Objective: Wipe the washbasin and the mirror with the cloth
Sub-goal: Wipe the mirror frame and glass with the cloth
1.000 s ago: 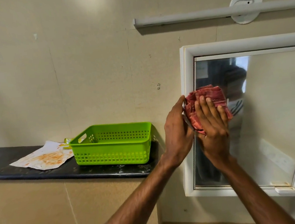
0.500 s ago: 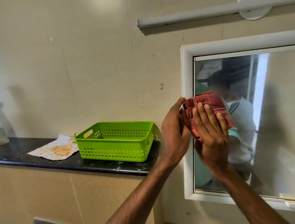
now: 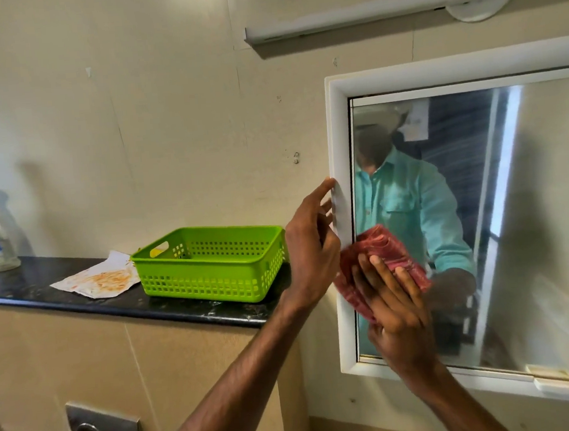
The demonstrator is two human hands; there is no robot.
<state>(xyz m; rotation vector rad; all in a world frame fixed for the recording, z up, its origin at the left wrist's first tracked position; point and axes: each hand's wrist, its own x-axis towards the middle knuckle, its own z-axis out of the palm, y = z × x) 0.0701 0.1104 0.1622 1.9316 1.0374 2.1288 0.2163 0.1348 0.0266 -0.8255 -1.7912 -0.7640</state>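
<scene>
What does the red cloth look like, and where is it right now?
The cloth is dark red with faint paler stripes, soft and woven-looking, bunched into a crumpled wad. It lies against the lower left part of the mirror, partly over its white frame. The right hand presses it there with straight fingers spread over it; its top and sides stick out around them.

One head-worn wide-angle camera faces the wall close up, mirror at right, shelf at left.
</scene>
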